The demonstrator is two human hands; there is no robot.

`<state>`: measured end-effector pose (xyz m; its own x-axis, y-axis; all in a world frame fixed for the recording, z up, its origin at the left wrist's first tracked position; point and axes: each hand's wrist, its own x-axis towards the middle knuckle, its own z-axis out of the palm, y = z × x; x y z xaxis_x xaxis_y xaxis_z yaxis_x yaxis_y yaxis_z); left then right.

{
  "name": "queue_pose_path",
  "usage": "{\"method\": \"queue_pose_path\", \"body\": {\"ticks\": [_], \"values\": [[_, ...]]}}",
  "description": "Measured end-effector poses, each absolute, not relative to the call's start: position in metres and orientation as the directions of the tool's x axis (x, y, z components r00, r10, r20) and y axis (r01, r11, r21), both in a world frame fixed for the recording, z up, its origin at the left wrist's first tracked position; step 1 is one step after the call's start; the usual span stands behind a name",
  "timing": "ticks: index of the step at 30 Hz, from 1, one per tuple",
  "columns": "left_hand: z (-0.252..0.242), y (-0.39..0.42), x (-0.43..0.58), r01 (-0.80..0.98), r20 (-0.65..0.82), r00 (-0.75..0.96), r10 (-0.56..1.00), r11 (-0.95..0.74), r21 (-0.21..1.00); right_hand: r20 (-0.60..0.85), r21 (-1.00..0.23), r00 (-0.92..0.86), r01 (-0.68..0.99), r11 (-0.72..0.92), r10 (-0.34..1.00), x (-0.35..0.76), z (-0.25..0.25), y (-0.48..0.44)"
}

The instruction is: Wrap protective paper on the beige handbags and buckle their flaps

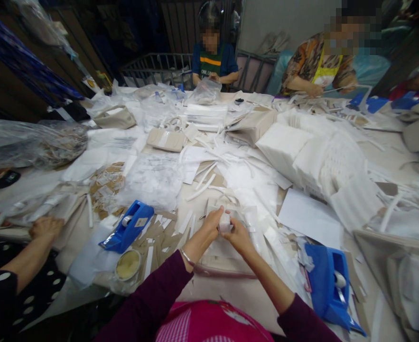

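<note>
In the head view, my left hand (pixel 212 227) and my right hand (pixel 240 237) meet in front of me. Both have their fingers closed on a small white piece of wrapping (pixel 225 222), which looks like foam or tape; what it covers, if anything, is hidden. Under my hands a beige handbag (pixel 227 271) lies on the table, partly covered by white and clear wrapping. White foam strips (pixel 202 189) are scattered just beyond it.
Blue tape dispensers stand left (pixel 133 228) and right (pixel 328 280), near a round tub (pixel 128 264). A large stack of white foam sheets (pixel 323 152) is at right. A co-worker's hand (pixel 46 228) works at far left; two people sit across the table.
</note>
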<state>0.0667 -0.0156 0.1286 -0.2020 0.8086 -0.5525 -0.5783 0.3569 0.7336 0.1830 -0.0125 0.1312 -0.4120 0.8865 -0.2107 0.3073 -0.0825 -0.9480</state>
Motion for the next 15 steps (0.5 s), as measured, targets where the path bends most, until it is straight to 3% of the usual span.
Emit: {"method": "queue_pose_path", "body": {"ticks": [3, 6, 15], "values": [[0.113, -0.017, 0.072, -0.504, -0.529, -0.271, 0.804, 0.35, 0.79, -0.394, -0.916, -0.446, 0.259, -0.305, 0.804, 0.177, 0.137, -0.007], [0.106, -0.015, 0.072, -0.523, -0.521, -0.262, 0.812, 0.335, 0.784, -0.463, -0.886, -0.434, 0.207, -0.415, 0.773, 0.171, 0.134, -0.005], [0.107, -0.006, 0.055, -0.584, -0.552, -0.191, 0.812, 0.358, 0.728, -0.351, -0.936, -0.471, 0.173, -0.305, 0.809, 0.176, 0.125, -0.009]]}}
